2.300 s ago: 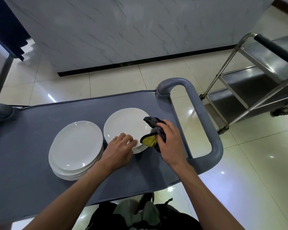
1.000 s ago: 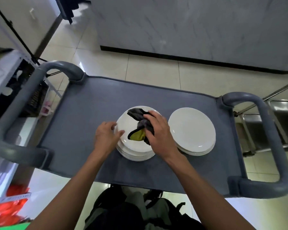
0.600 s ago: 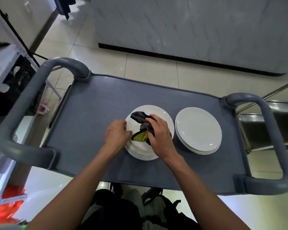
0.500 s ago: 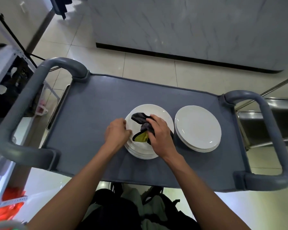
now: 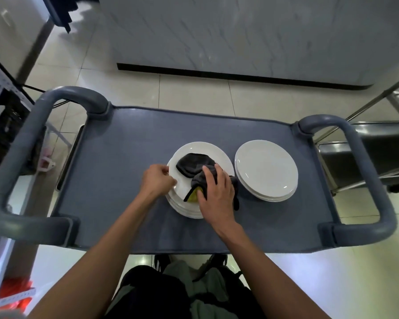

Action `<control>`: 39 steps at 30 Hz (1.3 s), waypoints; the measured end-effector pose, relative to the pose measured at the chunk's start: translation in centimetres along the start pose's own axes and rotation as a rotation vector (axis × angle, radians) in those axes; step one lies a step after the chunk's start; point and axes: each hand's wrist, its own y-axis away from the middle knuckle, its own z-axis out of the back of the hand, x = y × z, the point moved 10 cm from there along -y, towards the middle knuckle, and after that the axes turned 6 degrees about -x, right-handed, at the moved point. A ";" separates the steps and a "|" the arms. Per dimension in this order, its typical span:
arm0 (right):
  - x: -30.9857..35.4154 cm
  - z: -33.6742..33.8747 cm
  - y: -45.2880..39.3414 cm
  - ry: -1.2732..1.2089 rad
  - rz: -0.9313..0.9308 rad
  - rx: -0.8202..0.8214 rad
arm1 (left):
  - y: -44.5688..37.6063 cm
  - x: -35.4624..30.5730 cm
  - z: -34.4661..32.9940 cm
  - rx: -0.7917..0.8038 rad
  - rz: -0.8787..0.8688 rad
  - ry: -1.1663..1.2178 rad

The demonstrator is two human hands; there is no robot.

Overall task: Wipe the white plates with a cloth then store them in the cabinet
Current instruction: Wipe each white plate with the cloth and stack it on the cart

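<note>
Two stacks of white plates sit on a grey cart (image 5: pixel 124 157). The left stack (image 5: pixel 200 150) is the taller one; its top plate is tilted up slightly at the left rim. My left hand (image 5: pixel 158 180) pinches that left rim. My right hand (image 5: pixel 217 192) presses a dark grey cloth with a yellow patch (image 5: pixel 194 166) onto the top plate, fingers curled over the bunched cloth. The right stack (image 5: pixel 266 170) lies untouched beside it.
The cart has thick grey handles at the left (image 5: pixel 21 143) and right (image 5: pixel 366 171) ends. A steel trolley (image 5: pixel 378 143) stands to the right. A marble-faced counter (image 5: pixel 240 35) runs along the back. White shelving (image 5: pixel 0 88) stands at the left.
The cloth has spread further over the top plate of the left stack, and my right hand slid toward the near right rim. My left hand stays on the left rim.
</note>
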 end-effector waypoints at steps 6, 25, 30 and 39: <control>-0.9 0.4 0.0 -0.069 -0.034 -0.009 | 0.7 0.4 -0.7 0.131 0.071 0.213; 1.6 1.7 1.7 -0.242 0.170 -0.045 | 4.4 -0.7 -2.2 0.369 0.097 0.567; 3.3 4.2 -0.4 -0.234 0.255 -0.094 | 5.2 -1.6 -1.3 0.349 0.032 0.577; 2.6 10.4 -4.8 -0.204 0.286 -0.198 | 6.3 -3.8 0.4 0.221 -0.059 0.710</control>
